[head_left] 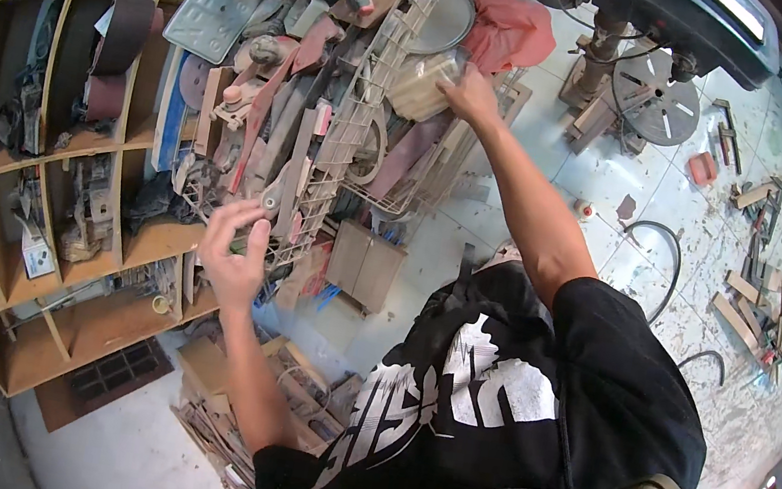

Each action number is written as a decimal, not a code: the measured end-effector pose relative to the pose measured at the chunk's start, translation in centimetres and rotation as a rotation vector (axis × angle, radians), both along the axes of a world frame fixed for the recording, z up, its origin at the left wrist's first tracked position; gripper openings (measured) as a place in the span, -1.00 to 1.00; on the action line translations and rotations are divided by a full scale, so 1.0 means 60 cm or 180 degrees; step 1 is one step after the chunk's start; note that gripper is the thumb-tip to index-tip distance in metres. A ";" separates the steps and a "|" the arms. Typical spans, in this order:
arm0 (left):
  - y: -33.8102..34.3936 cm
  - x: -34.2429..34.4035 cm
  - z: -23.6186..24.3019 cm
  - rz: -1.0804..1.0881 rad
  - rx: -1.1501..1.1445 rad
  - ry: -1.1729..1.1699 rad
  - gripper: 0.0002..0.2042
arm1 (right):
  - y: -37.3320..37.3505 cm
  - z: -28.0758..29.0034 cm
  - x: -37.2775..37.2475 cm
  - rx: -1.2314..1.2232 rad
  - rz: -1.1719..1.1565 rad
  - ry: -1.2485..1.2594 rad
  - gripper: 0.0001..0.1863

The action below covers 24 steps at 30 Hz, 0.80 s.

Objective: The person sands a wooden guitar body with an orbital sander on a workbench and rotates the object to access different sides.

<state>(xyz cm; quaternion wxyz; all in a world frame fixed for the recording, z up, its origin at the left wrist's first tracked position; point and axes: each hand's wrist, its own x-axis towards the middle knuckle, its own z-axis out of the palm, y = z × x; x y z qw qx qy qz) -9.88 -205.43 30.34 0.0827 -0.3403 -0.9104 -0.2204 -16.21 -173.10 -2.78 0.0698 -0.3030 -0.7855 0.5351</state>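
Note:
My right hand [474, 96] reaches to the lower rack and closes on the edge of a clear, yellowish plastic container [419, 85]. A crumpled red cloth [510, 32] lies just beyond it, and a round grey lid or disc [443, 22] sits beside the container. My left hand [235, 250] is at the near end of the wire basket [352, 127], with thumb and fingers apart and nothing visible in it. Close to its fingertips, among piled hand tools, is a metal tool with a round end [270, 200]. What lies inside the container is hard to make out.
Wooden cubby shelves [39, 298] with tools and sandpaper stand on the left. A drill press [646, 25] with a round slotted table [658, 97] is at the far right. Wood offcuts [739, 327] and a black hose [672, 271] lie on the dusty tiled floor.

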 end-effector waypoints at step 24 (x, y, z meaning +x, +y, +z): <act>0.005 0.003 -0.056 0.0551 0.0186 0.0618 -0.88 | -0.114 0.081 0.065 -0.0491 0.0623 0.1100 -0.15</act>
